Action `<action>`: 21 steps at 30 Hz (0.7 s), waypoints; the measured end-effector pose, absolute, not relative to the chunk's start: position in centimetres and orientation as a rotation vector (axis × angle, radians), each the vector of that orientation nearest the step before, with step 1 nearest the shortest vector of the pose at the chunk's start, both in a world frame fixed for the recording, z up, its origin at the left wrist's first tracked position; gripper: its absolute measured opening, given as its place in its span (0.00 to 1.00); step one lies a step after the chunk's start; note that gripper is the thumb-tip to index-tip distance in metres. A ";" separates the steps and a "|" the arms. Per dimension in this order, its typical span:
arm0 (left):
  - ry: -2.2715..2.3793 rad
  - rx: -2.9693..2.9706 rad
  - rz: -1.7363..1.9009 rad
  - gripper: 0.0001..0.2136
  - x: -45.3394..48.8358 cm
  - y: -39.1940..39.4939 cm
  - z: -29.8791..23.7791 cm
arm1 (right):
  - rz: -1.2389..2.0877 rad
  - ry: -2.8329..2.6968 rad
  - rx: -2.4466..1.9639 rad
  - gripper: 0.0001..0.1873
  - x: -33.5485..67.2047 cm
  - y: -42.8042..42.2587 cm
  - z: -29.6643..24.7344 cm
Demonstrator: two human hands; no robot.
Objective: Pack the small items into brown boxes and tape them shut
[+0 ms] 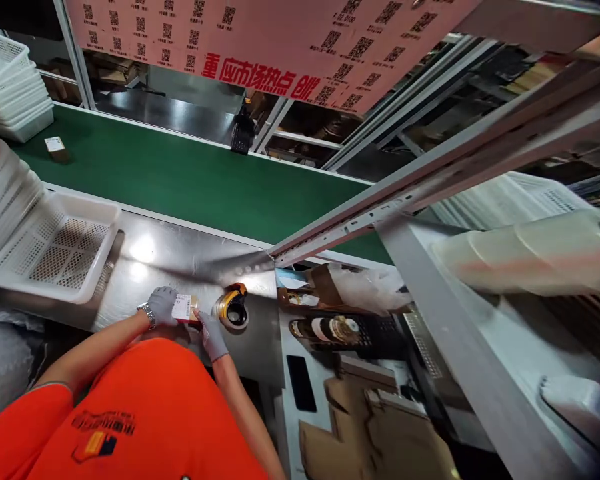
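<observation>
Between my two gloved hands is a small cardboard box [194, 308] with a white printed label [182, 307] on its top. My left hand [163, 305], in a grey glove with a watch at the wrist, grips the box's left side. On the right side, my right hand [213, 335] closes on the box, its bare fingertips at the edge. Just right of that hand, a tape dispenser [235, 307] with a yellow and black body lies on the steel table [180, 243]. The box's underside is hidden.
A white perforated basket [93, 277] stands at left, near stacked baskets [17, 100]. Beyond the table runs a green conveyor belt [190, 177] carrying a small box [57, 149]. To the right are a metal post [340, 233], bottles [325, 329], a phone [301, 383] and flattened cardboard [375, 433].
</observation>
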State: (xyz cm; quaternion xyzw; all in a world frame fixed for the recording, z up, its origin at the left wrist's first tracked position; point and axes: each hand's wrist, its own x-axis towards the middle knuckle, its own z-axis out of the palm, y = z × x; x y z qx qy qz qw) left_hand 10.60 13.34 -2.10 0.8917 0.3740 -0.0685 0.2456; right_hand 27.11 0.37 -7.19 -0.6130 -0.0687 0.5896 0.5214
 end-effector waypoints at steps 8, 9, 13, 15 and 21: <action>1.518 2.074 -0.020 0.33 1.7 13.8 -4.9 | 1.218 -0.261 -1.361 0.31 29.3 -1.2 -5.9; 1.537 1.961 0.013 0.33 0.9 13.5 -5.3 | 1.202 -0.270 -1.341 0.32 29.3 -1.2 -5.9; 1.419 1.488 0.164 0.36 1.6 11.1 -5.7 | 1.257 -0.341 -1.324 0.32 27.7 -0.4 -6.1; 1.299 1.283 0.279 0.37 3.8 10.1 -5.0 | 1.353 -0.396 -1.298 0.30 26.1 0.1 -6.2; 1.218 1.126 0.562 0.30 7.8 9.2 -2.6 | 1.668 -0.471 -1.322 0.31 22.8 1.1 -7.3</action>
